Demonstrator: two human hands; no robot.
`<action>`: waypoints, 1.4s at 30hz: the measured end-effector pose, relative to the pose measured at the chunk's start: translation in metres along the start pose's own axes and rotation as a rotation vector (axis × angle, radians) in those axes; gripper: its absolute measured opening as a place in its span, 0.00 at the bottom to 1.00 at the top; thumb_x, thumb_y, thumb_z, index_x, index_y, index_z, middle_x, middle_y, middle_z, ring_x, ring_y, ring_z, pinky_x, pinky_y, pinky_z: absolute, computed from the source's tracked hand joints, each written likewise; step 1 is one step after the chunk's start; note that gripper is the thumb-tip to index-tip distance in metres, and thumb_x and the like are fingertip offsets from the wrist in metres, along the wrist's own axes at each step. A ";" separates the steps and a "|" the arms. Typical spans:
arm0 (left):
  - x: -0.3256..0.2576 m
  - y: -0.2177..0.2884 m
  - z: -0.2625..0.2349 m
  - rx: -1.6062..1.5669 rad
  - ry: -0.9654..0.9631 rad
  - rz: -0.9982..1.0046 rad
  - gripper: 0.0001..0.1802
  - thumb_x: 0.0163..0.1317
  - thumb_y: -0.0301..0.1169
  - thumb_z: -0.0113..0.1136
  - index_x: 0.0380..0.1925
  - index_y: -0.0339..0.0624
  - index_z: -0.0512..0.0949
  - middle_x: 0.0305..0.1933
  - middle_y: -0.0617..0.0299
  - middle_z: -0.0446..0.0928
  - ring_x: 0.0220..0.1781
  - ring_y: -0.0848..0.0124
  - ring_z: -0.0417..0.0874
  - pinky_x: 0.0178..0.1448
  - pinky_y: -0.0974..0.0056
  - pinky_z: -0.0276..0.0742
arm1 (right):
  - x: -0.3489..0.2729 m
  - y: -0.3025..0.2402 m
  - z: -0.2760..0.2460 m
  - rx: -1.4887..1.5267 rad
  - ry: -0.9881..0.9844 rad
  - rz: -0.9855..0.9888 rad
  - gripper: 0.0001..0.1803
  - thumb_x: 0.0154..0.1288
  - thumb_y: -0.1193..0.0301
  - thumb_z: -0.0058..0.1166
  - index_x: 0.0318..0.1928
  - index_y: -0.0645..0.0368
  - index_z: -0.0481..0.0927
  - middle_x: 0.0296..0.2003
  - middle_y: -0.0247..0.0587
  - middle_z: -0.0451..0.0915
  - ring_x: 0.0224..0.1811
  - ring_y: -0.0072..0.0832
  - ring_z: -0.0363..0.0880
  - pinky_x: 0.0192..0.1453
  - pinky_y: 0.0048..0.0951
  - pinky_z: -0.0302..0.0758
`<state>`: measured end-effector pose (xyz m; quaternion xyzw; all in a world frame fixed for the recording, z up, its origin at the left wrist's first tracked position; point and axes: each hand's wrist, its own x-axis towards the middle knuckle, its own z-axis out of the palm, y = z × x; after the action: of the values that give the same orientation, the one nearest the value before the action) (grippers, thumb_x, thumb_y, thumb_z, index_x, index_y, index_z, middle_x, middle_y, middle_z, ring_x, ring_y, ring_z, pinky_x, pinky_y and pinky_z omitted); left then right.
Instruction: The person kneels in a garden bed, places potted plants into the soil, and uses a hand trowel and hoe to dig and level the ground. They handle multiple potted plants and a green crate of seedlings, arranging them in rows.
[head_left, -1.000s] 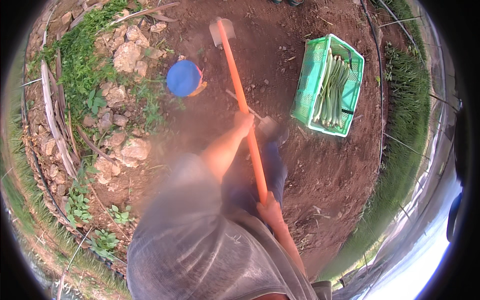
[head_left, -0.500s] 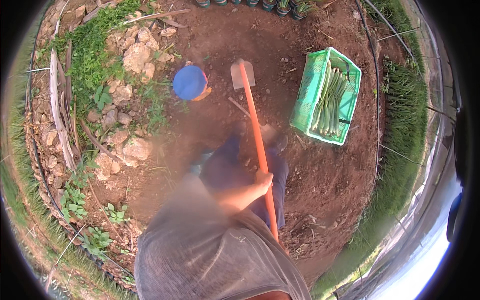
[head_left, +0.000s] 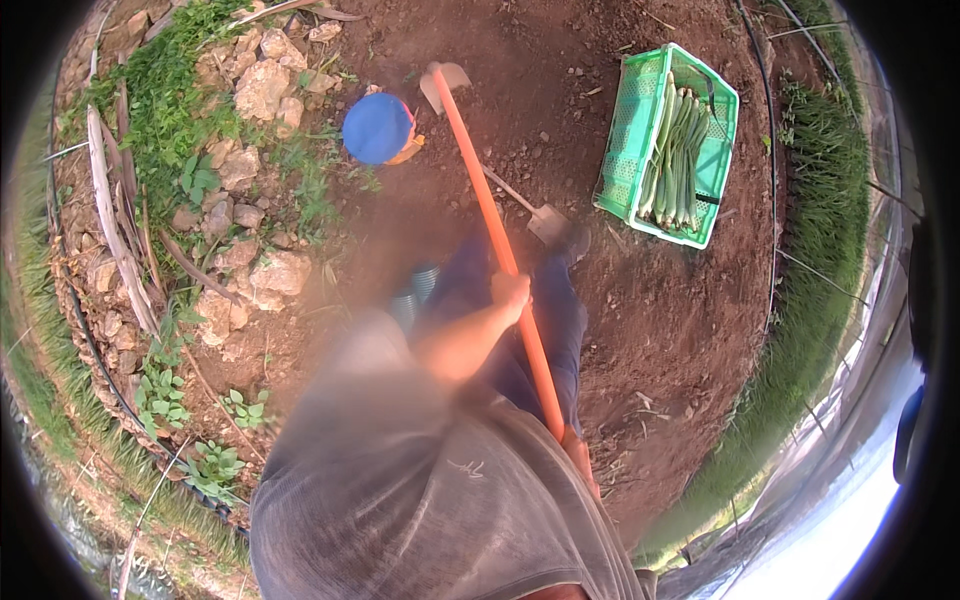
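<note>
A hoe with a long orange handle slants across the middle, its flat metal blade at the far end over the brown soil. My left hand is wrapped round the handle about two thirds of the way down. Lower, beside my grey shirt, my right hand closes on the near end of the handle; the shirt hides part of it. A smaller tool with a short thin handle and a pale flat blade lies on the ground near my feet.
A green plastic crate of long green-leaved stalks stands at right. Left of the hoe blade is a round container with a blue top. Rocks and weeds line the left; a black hose runs along the right.
The hoe's blade has swung left, closer to the blue-topped container. My left hand has moved up and slightly left with the handle, and my right hand now shows beside the shirt.
</note>
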<state>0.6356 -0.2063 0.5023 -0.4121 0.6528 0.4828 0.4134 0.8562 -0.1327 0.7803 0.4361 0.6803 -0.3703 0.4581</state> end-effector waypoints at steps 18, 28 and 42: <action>0.072 0.110 0.001 -0.044 -0.050 0.241 0.07 0.58 0.26 0.58 0.26 0.33 0.74 0.18 0.57 0.74 0.16 0.62 0.77 0.18 0.56 0.74 | 0.091 -0.056 0.016 -0.007 0.148 -0.264 0.22 0.57 0.67 0.56 0.50 0.61 0.68 0.30 0.68 0.80 0.38 0.64 0.80 0.45 0.57 0.77; -0.103 -0.060 0.021 0.222 -0.011 -0.115 0.05 0.54 0.21 0.58 0.22 0.31 0.74 0.17 0.58 0.74 0.15 0.66 0.76 0.17 0.60 0.73 | -0.069 0.062 0.020 0.145 0.019 0.114 0.22 0.60 0.60 0.60 0.48 0.61 0.74 0.34 0.67 0.81 0.42 0.57 0.83 0.42 0.51 0.76; 0.121 0.181 0.064 0.002 -0.073 0.373 0.09 0.54 0.26 0.58 0.19 0.34 0.74 0.17 0.56 0.74 0.17 0.64 0.77 0.19 0.55 0.73 | 0.134 -0.103 -0.042 0.098 0.186 -0.259 0.20 0.57 0.67 0.54 0.47 0.66 0.69 0.34 0.71 0.80 0.43 0.66 0.79 0.48 0.55 0.76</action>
<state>0.4367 -0.1257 0.4286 -0.2657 0.7031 0.5649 0.3404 0.7209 -0.0965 0.6770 0.3991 0.7515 -0.4170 0.3196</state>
